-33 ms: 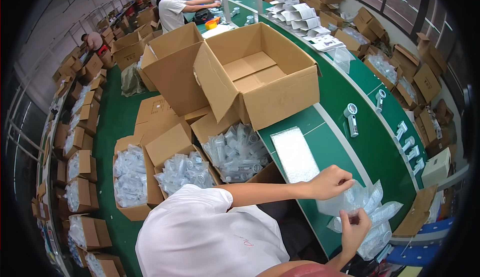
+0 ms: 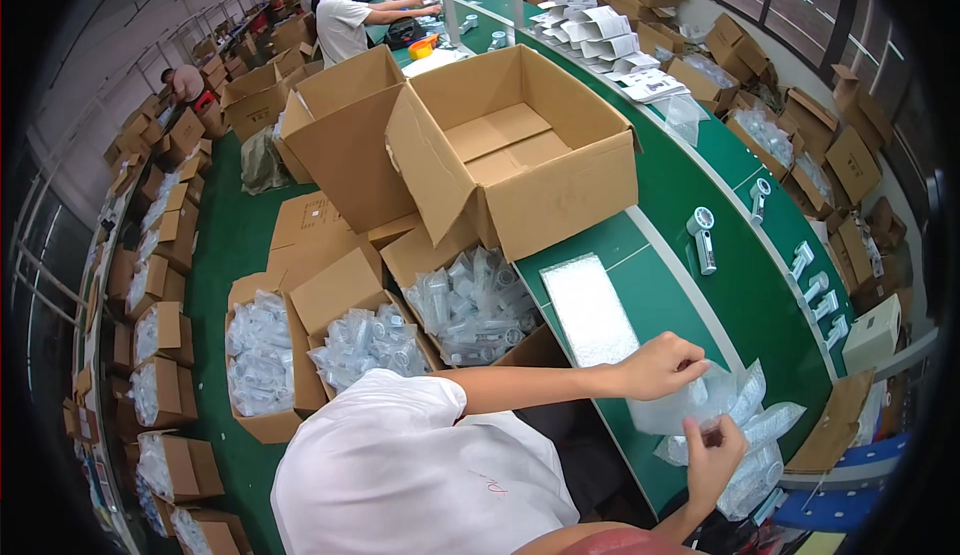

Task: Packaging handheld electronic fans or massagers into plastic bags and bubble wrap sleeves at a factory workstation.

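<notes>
My left hand (image 2: 660, 366) is closed, its fingertips pinching the upper edge of a clear plastic bag (image 2: 662, 413) over the green table. Just nearer to me, my right hand (image 2: 714, 463) has thumb and forefinger curled together at the bag's lower right edge. What lies inside the bag is hard to make out. Beneath and beside the hands rest several bubble-wrapped packages (image 2: 752, 483), partly covered by the bag and my right hand. To the left of my left hand lies a flat stack of silvery bubble-wrap sleeves (image 2: 588, 307).
A large open carton (image 2: 560, 200) stands on the table ahead. A white handheld device with a round head (image 2: 704, 243) lies on the green belt; several similar ones (image 2: 823, 303) sit beyond. Cartons of bagged items (image 2: 370, 345) stand at my left. A co-worker (image 2: 343, 23) works farther off.
My right hand has shifted very slightly, and the bag's lower edge with it. The left hand looks the same.
</notes>
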Tool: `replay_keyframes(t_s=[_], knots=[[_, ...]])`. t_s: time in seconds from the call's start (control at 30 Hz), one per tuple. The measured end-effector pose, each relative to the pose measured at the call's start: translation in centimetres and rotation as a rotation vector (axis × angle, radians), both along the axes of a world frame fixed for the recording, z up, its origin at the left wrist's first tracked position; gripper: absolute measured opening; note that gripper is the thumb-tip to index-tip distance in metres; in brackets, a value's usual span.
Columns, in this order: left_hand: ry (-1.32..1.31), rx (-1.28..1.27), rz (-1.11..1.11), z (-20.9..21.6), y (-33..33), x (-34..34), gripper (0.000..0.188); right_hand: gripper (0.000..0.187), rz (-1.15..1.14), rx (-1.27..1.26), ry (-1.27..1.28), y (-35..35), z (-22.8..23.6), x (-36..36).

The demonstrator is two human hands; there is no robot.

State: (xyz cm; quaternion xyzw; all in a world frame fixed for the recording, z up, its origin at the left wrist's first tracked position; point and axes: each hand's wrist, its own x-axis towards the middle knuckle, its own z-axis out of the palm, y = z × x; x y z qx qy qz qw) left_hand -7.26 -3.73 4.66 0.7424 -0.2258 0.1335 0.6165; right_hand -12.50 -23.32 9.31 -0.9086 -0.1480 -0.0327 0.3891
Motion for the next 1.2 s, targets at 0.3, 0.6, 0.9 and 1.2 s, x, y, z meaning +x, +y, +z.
replay_keyframes(t_s=[0.3,0.6,0.9,1.2], knots=[[0.158,-0.065,-0.067,-1.0,1.4,0.7,0.029,0.022,0.12,-0.116,-0.206,3.0,-0.4,6.1],[0.015,0.647,0.211,-8.8,6.2,0.5,0.035,0.014,-0.055,-0.074,-0.548,2.9,-3.9,13.3],[-0.021,0.875,0.248,-13.4,7.7,-0.1,0.044,0.01,0.145,-0.266,-0.464,-0.7,-8.5,9.5],[0.256,0.401,0.009,-13.2,10.1,1.8,0.019,0.009,0.371,-0.588,0.315,-3.1,-9.7,9.1]])
